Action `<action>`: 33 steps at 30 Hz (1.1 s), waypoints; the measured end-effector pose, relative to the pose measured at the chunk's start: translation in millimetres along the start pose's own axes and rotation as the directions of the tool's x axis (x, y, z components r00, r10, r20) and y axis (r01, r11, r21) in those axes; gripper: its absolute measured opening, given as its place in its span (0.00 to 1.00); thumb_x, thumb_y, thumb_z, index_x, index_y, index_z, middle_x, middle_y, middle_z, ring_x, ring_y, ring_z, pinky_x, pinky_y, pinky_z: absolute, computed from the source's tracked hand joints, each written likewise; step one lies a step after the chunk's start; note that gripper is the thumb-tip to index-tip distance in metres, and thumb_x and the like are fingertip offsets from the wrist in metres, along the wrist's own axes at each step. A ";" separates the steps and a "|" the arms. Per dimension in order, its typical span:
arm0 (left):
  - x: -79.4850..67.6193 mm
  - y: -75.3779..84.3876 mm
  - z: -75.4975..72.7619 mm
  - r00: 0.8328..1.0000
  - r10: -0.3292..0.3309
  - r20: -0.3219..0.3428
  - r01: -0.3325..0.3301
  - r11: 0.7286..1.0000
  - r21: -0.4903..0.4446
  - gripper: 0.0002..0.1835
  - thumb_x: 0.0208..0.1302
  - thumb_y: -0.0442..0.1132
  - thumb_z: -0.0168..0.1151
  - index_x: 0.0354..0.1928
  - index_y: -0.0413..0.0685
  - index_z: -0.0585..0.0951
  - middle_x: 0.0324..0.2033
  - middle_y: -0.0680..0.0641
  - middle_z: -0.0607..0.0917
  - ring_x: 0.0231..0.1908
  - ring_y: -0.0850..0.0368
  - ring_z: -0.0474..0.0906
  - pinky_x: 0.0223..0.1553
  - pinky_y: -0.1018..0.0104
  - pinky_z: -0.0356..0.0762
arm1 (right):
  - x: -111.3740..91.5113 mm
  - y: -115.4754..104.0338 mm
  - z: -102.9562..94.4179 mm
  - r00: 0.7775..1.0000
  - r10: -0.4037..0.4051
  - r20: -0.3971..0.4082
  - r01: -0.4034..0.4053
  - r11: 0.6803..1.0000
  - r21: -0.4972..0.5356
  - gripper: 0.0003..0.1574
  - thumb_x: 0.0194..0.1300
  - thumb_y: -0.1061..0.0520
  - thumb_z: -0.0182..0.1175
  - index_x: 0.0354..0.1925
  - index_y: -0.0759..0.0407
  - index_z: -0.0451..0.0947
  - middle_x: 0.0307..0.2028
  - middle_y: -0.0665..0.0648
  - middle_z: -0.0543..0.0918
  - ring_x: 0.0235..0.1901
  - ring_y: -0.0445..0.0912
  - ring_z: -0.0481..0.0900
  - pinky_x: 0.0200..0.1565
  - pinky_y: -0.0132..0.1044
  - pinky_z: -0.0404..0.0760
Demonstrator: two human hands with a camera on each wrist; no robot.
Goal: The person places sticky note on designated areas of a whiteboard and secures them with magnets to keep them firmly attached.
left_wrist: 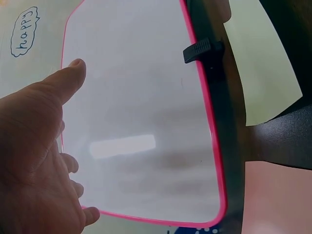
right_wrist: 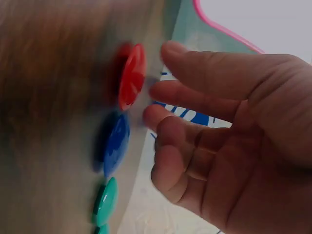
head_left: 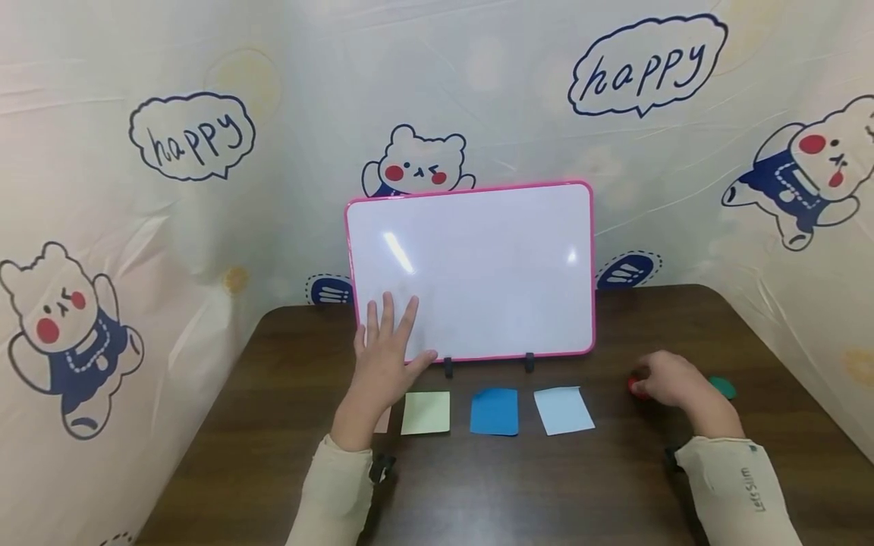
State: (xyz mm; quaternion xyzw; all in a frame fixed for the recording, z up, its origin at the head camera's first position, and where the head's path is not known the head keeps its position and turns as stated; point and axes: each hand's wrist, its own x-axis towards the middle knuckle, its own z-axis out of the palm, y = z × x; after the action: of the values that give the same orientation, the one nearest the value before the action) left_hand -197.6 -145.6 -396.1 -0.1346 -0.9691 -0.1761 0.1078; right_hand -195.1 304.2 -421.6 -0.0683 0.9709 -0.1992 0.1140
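A white dry-erase board [head_left: 478, 280] with a pink frame stands upright on the table. My left hand [head_left: 382, 364] is spread in front of its lower left corner, fingers straight and holding nothing. At the right, my right hand [head_left: 672, 379] hovers over a red domed magnet [right_wrist: 132, 77]. In the right wrist view its thumb and fingers are loosely bent, with a gap between the fingertips and the red magnet. A blue magnet [right_wrist: 117, 146] and a green magnet [right_wrist: 106, 202] lie in line beside the red one; the hand hides the blue one in the head view.
Sticky notes lie in a row before the board: pink [left_wrist: 278, 200], pale green [head_left: 426, 413], blue [head_left: 495, 412] and light blue [head_left: 564, 411]. Black supports [head_left: 448, 367] hold the board's lower edge. A printed curtain [head_left: 300, 152] hangs behind the brown table [head_left: 464, 485].
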 end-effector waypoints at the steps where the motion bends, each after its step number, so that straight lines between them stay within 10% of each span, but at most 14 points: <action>1: 0.2 0.0 -0.2 1.000 -0.001 0.004 0.001 1.000 -0.003 0.51 0.66 0.61 0.63 0.81 0.63 0.45 0.79 0.40 0.36 0.76 0.34 0.27 0.69 0.31 0.34 | 0.3 1.5 0.8 1.000 0.002 0.006 -0.002 1.000 -0.004 0.23 0.60 0.61 0.69 0.49 0.76 0.79 0.40 0.71 0.82 0.36 0.59 0.77 0.47 0.64 0.77; 13: 0.6 -2.5 -5.0 0.999 -0.035 0.027 0.035 0.999 0.001 0.51 0.65 0.61 0.65 0.81 0.63 0.46 0.79 0.40 0.36 0.76 0.33 0.28 0.69 0.32 0.32 | 10.4 -3.8 16.0 1.000 0.018 -0.012 -0.018 1.000 0.005 0.17 0.62 0.61 0.69 0.46 0.71 0.79 0.34 0.61 0.81 0.33 0.54 0.75 0.43 0.58 0.80; 24: -2.0 -24.0 -16.6 0.994 -0.087 0.062 0.090 0.995 -0.032 0.50 0.66 0.58 0.66 0.81 0.59 0.48 0.79 0.38 0.37 0.76 0.35 0.25 0.68 0.29 0.33 | 9.2 -5.9 14.5 0.993 0.105 0.049 -0.108 0.992 0.060 0.33 0.60 0.55 0.73 0.55 0.75 0.74 0.39 0.64 0.80 0.37 0.55 0.75 0.43 0.54 0.81; 33: -10.0 -50.6 -32.8 0.960 -0.227 0.165 0.247 0.962 -0.114 0.34 0.70 0.51 0.63 0.71 0.42 0.69 0.65 0.34 0.71 0.61 0.35 0.71 0.61 0.33 0.66 | 14.5 -6.7 19.2 0.996 0.080 0.038 -0.083 0.994 0.069 0.34 0.58 0.59 0.74 0.55 0.77 0.72 0.40 0.66 0.80 0.38 0.57 0.76 0.46 0.58 0.80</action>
State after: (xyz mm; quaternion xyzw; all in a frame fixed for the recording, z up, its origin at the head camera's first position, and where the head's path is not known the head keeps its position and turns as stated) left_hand -198.0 -205.7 -384.5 -0.0370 -0.9697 -0.2414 0.0030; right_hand -203.8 288.4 -438.8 -0.0281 0.9631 -0.2271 0.1415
